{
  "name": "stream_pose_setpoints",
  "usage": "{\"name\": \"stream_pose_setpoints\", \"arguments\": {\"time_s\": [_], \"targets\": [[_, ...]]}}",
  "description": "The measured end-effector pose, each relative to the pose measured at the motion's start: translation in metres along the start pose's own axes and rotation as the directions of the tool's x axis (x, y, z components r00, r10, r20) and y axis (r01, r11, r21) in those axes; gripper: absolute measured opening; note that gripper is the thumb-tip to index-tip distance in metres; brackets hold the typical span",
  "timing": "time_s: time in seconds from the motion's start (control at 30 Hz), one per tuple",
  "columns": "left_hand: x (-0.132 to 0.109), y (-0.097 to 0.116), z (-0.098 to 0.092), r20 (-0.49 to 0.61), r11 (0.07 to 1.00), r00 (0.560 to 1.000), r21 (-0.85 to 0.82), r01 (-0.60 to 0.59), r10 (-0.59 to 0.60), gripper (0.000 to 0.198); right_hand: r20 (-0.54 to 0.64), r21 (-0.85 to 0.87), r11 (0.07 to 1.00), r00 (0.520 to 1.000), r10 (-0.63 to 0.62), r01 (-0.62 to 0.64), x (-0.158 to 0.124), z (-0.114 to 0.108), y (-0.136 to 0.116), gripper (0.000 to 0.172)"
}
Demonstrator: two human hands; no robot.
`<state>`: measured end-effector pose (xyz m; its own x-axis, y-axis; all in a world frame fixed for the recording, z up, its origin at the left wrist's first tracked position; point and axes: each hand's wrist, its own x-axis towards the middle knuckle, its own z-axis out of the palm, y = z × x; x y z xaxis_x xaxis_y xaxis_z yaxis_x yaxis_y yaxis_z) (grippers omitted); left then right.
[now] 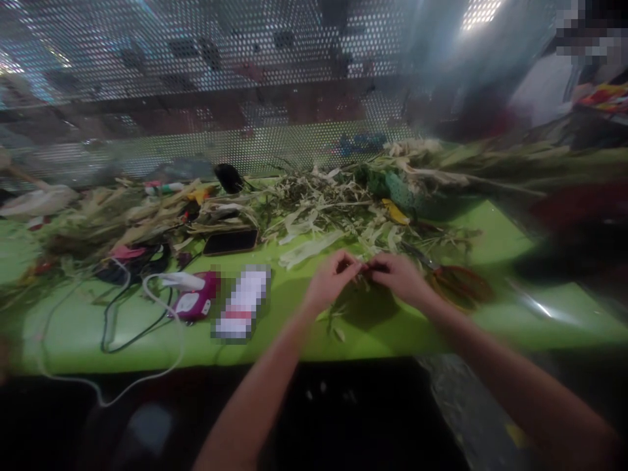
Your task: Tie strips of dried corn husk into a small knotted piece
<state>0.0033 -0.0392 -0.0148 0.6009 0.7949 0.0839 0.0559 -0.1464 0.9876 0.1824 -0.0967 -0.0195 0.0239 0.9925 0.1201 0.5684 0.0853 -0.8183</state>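
My left hand [331,282] and my right hand [398,277] meet above the front part of the green table [289,337]. Thumb and fingers are pinched together on both, around a small pale plant piece [362,280] that shows between and just below the fingertips. Its exact kind is too small and blurred to make out. Just behind the hands lie pale dried husk strips [314,248]. Scissors with orange-red handles [461,286] rest beside my right forearm. A few loose leaf bits [337,333] are on the table below the hands.
Dried plant matter [324,193] is heaped along the back before a perforated metal screen [196,131]. At left are a dark phone [230,242], a blurred-out phone screen [244,304], a purple power adapter [196,301] and loose cables [179,340]. A green basket [400,190] stands behind.
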Motion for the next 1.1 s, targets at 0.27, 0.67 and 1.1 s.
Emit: {"name": "stream_pose_setpoints", "arguments": {"time_s": [0.27,0.67,1.1], "targets": [[0.004,-0.020,-0.002,-0.022,0.981,1.000,0.193,0.024,-0.020,0.015,0.104,-0.366,0.930,0.995,-0.003,0.041,-0.005,-0.016,-0.010,0.014],[0.003,-0.024,0.006,-0.012,0.949,1.000,0.316,0.008,-0.005,0.010,0.113,-0.200,0.977,0.992,-0.053,0.075,0.003,-0.020,-0.022,0.018],[0.003,-0.018,0.003,0.028,0.993,0.999,0.110,0.030,-0.033,0.010,0.070,-0.181,0.979,0.994,-0.078,0.090,0.004,-0.020,-0.002,0.008]]}}
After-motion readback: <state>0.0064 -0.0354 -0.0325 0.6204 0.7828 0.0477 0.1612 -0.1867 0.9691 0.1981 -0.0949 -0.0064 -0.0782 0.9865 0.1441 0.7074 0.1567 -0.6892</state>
